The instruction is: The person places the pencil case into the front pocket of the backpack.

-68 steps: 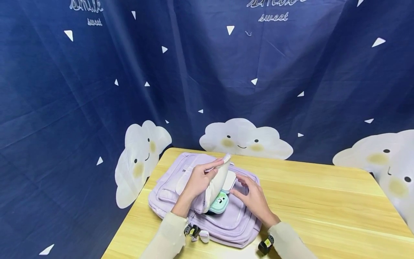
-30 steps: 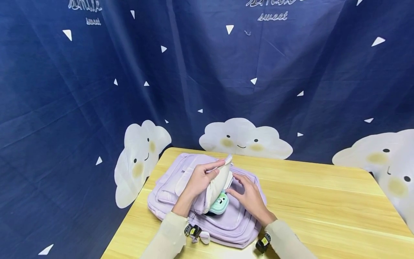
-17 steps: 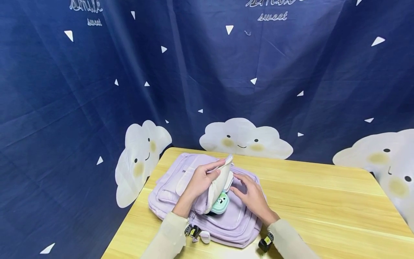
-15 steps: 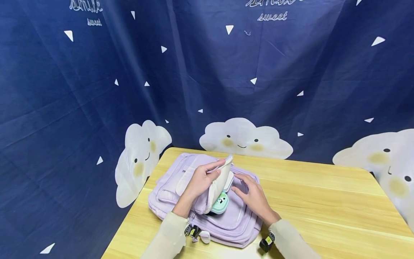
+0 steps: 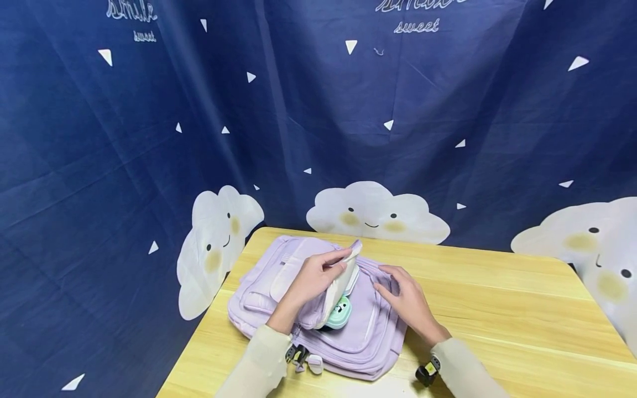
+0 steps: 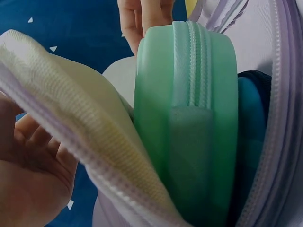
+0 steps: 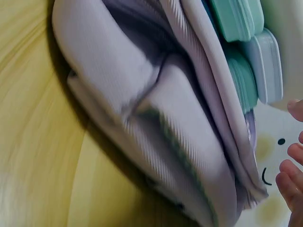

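Observation:
A lilac backpack [image 5: 348, 344] lies on the table with its front pocket unzipped. My left hand [image 5: 313, 279] pinches the edge of the pocket's pale-lined flap [image 5: 334, 293] and holds it raised. Inside the pocket sits a mint-green zip case [image 5: 340, 314] with a panda face. A white-faced case [image 5: 352, 279] stands beyond it, partly behind the flap. Something blue [image 6: 251, 118] shows beside the green case in the left wrist view. My right hand [image 5: 408, 301] is over the backpack's right side, fingers loosely bent and holding nothing, apart from the cases.
The wooden table [image 5: 497, 309] extends to the right of the backpack. A dark blue curtain [image 5: 318, 110] with smiling clouds hangs behind and along the left side. A small pale tag or strap end [image 5: 315, 364] lies at the backpack's near edge.
My right hand has drawn away to the right from the white-faced case, which stays in the pocket. My left hand keeps its hold on the flap, shifted slightly to the right.

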Demonstrator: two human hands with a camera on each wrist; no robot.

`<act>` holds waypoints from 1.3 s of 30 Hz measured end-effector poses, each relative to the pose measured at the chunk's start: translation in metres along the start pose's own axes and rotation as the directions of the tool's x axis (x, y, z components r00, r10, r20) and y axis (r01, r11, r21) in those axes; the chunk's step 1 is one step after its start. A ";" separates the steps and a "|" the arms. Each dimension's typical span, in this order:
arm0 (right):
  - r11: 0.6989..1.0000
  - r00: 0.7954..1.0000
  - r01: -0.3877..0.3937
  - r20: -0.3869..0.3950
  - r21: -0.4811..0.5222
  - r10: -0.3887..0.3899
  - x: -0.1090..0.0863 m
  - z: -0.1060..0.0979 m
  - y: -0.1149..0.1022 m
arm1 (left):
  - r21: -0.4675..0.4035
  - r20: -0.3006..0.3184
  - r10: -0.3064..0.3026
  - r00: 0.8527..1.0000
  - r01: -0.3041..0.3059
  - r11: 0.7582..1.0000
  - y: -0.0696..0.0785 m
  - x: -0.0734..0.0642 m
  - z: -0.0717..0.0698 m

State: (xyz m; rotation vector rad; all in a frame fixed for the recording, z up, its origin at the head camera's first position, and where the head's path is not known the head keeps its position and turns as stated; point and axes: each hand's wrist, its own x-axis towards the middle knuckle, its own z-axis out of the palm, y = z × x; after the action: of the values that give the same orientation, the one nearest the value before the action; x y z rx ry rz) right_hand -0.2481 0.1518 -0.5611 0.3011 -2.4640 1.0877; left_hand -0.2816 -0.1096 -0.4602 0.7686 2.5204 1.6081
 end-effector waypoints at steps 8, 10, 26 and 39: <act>1.000 1.000 -0.010 -0.014 -0.029 0.009 -0.007 -0.021 0.016 | 0.050 0.060 0.030 0.998 -0.033 0.998 0.003 0.000 0.005; 0.999 1.000 -0.017 -0.025 -0.029 0.017 -0.007 -0.029 0.020 | 0.059 0.068 0.026 0.997 -0.030 0.998 0.005 -0.001 0.007; 0.992 0.996 0.003 -0.086 -0.124 -0.014 0.002 -0.087 0.032 | 0.359 0.224 0.043 0.974 -0.124 0.925 0.016 0.008 0.015; 0.984 0.997 0.001 -0.073 -0.178 -0.014 0.024 -0.131 0.043 | 0.633 0.511 -0.088 0.855 -0.305 0.712 0.037 0.022 0.028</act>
State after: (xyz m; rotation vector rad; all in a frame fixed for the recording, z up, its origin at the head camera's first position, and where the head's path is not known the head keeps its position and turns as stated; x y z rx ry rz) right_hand -0.2461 0.2775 -0.4991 0.2110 -2.4705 0.8523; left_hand -0.2782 -0.0641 -0.4367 1.2245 2.6308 0.2713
